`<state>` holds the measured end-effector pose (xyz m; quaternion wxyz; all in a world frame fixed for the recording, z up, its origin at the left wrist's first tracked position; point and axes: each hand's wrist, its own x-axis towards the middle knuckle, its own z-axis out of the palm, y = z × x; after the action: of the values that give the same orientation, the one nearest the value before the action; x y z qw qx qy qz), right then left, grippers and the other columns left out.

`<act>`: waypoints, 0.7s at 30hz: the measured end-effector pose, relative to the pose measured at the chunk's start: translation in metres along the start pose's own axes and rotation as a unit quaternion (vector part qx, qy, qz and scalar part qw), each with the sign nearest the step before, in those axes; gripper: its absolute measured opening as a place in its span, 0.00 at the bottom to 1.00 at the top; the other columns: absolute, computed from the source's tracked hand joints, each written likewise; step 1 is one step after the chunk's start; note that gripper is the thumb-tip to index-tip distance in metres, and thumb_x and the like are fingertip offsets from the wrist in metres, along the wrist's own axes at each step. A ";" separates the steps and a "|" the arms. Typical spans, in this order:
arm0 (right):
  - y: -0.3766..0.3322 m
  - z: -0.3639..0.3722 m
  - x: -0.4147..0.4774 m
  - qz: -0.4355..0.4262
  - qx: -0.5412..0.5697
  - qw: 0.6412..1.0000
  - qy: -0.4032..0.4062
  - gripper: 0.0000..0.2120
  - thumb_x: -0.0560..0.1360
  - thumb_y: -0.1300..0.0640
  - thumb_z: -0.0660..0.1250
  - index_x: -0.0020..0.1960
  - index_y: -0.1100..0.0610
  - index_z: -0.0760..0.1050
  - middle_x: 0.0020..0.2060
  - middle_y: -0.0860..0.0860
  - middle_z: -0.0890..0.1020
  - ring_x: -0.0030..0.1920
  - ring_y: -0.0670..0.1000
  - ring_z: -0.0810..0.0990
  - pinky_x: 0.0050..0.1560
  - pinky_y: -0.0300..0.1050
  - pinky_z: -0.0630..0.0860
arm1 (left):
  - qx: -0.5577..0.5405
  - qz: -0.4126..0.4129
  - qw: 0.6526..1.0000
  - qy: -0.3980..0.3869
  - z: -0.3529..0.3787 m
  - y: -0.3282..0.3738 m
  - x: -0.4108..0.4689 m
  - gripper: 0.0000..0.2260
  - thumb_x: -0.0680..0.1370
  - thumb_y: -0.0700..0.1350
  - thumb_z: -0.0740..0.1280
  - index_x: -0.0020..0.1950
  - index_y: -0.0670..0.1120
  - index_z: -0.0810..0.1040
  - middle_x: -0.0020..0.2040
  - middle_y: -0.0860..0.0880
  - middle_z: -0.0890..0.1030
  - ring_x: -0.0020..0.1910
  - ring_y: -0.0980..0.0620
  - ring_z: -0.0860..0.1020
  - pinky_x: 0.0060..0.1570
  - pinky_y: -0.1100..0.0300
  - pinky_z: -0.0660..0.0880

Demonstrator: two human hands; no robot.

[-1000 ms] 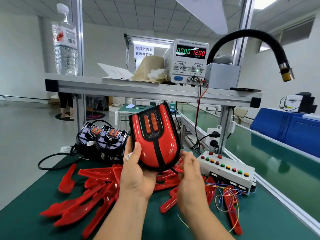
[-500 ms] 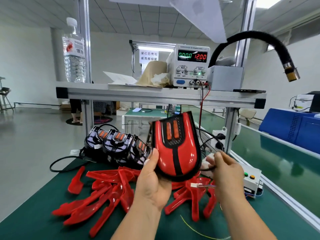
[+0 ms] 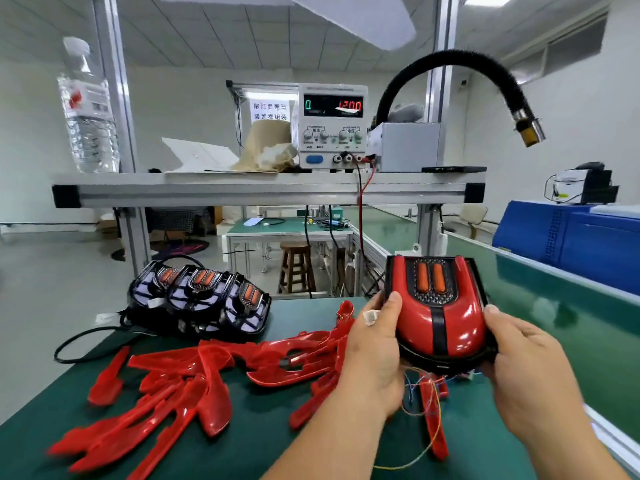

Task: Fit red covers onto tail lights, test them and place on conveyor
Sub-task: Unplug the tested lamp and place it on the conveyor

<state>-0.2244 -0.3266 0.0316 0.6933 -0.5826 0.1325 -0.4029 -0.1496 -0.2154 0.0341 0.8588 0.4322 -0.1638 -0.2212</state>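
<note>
A tail light (image 3: 438, 310) with its red cover fitted and two orange strips near the top is held upright between both hands, over the right part of the green mat. My left hand (image 3: 375, 344) grips its left side, thumb on the red face. My right hand (image 3: 519, 355) grips its right lower edge. Thin coloured wires (image 3: 420, 398) hang under it. Loose red covers (image 3: 194, 382) lie spread over the mat. Three uncovered black tail lights (image 3: 204, 299) stand in a row at the back left. The green conveyor (image 3: 561, 306) runs along the right.
A shelf (image 3: 270, 188) above the bench carries a power supply (image 3: 332, 126), a water bottle (image 3: 88, 109), a grey box (image 3: 405, 145) and papers. A black flexible hose (image 3: 485, 74) arches over the right. A blue bin (image 3: 571, 237) stands beyond the conveyor. A black cable (image 3: 86, 344) loops at the left.
The view swung left. The tail light moved right and lower toward the conveyor side. My right hand went from holding a wire plug beside the light to gripping its right edge.
</note>
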 end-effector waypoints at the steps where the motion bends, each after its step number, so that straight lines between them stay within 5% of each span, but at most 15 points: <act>1: -0.004 -0.011 0.004 0.000 -0.007 1.000 0.015 0.15 0.81 0.57 0.61 0.43 0.63 0.82 0.35 0.53 0.86 0.33 0.46 0.82 0.35 0.39 0.80 | 0.009 -0.013 1.000 0.001 0.011 -0.005 0.005 0.14 0.81 0.48 0.64 0.65 0.44 0.75 0.55 0.42 0.85 0.54 0.42 0.83 0.54 0.46 0.80; 6: -0.021 -0.072 0.029 -0.002 -0.009 0.993 0.117 0.16 0.81 0.56 0.62 0.66 0.60 0.74 0.53 0.54 0.83 0.51 0.53 0.83 0.53 0.54 0.80 | 0.015 -0.083 0.996 -0.043 0.069 -0.029 0.028 0.10 0.81 0.41 0.62 0.44 0.43 0.81 0.37 0.47 0.84 0.33 0.54 0.81 0.38 0.62 0.77; 9: -0.028 -0.105 0.044 -0.014 -0.034 0.988 0.148 0.10 0.80 0.56 0.62 0.57 0.58 0.79 0.43 0.51 0.84 0.41 0.47 0.81 0.39 0.45 0.80 | 0.004 -0.132 0.988 -0.074 0.099 -0.042 0.037 0.18 0.79 0.38 0.62 0.31 0.43 0.84 0.31 0.48 0.81 0.27 0.55 0.78 0.35 0.62 0.76; 11: -0.029 -0.124 0.055 -0.014 -0.064 0.984 0.165 0.10 0.80 0.56 0.62 0.50 0.59 0.81 0.41 0.54 0.85 0.39 0.48 0.80 0.35 0.43 0.77 | 0.008 -0.157 0.984 -0.082 0.114 -0.052 0.045 0.17 0.79 0.37 0.64 0.32 0.41 0.85 0.32 0.46 0.82 0.28 0.53 0.79 0.34 0.62 0.79; 13: -0.026 -0.140 0.067 -0.003 -0.082 0.979 0.187 0.10 0.80 0.56 0.62 0.55 0.58 0.79 0.47 0.55 0.84 0.42 0.49 0.81 0.37 0.45 0.79 | 0.015 -0.178 0.981 -0.078 0.127 -0.061 0.055 0.14 0.80 0.38 0.63 0.38 0.38 0.83 0.32 0.45 0.82 0.28 0.52 0.80 0.35 0.61 0.80; 15: -0.024 -0.153 0.078 0.002 -0.132 0.969 0.209 0.11 0.79 0.55 0.61 0.58 0.58 0.78 0.50 0.56 0.82 0.47 0.54 0.81 0.43 0.53 0.81 | 0.034 -0.188 0.979 -0.067 0.139 -0.070 0.066 0.13 0.81 0.36 0.62 0.39 0.37 0.80 0.28 0.45 0.81 0.25 0.53 0.79 0.31 0.63 0.80; 18: -0.020 -0.170 0.093 0.000 -0.230 0.947 0.224 0.10 0.78 0.55 0.60 0.48 0.59 0.78 0.45 0.58 0.83 0.50 0.62 0.80 0.54 0.62 0.78 | 0.086 -0.190 0.976 -0.066 0.154 -0.083 0.080 0.16 0.81 0.33 0.61 0.35 0.38 0.79 0.24 0.46 0.79 0.21 0.54 0.77 0.28 0.63 0.76; 21: -0.008 -0.184 0.110 0.004 -0.259 0.937 0.235 0.13 0.79 0.57 0.58 0.49 0.64 0.78 0.47 0.57 0.82 0.48 0.56 0.78 0.56 0.51 0.74 | 0.121 -0.201 0.969 -0.078 0.160 -0.092 0.090 0.15 0.80 0.31 0.58 0.39 0.39 0.80 0.27 0.47 0.80 0.24 0.54 0.77 0.31 0.62 0.77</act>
<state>-0.2770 -0.5340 0.0181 0.4687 -0.6302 0.3938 -0.4775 -0.1715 -0.4185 0.0588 0.7230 0.5381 -0.1656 -0.4004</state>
